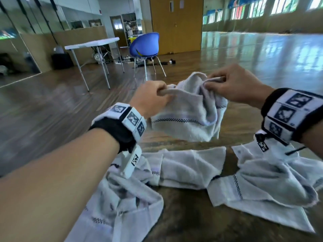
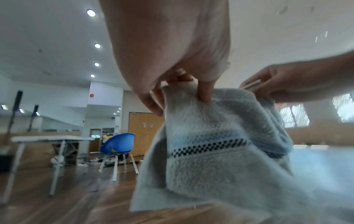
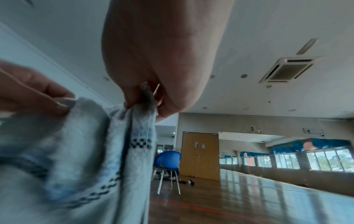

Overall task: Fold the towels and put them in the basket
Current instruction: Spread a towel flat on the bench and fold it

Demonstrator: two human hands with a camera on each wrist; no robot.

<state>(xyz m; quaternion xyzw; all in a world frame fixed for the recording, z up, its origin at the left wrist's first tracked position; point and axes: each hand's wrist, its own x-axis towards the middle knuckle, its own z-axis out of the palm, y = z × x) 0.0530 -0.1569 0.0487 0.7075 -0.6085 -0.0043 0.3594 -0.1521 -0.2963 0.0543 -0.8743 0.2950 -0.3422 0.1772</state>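
A pale grey towel (image 1: pixel 185 116) with a dark checkered stripe hangs in the air between my hands above the wooden table (image 1: pixel 183 215). My left hand (image 1: pixel 153 97) pinches its top left edge, thumb and fingers curled round the hem (image 2: pixel 184 91). At the top right edge my right hand (image 1: pixel 232 86) pinches the same towel (image 3: pixel 141 109). The cloth sags and bunches between the two grips. Three more towels lie crumpled on the table below: one at the left (image 1: pixel 125 203), one in the middle (image 1: pixel 188 165), one at the right (image 1: pixel 262 187). No basket is in view.
Beyond the table stands a blue chair (image 1: pixel 146 45) on metal legs, and a white folding table (image 1: pixel 90 44) to its left. Brown double doors (image 1: pixel 176 23) are behind them. Glossy wooden floor (image 1: pixel 262 49) stretches to the right under a row of windows.
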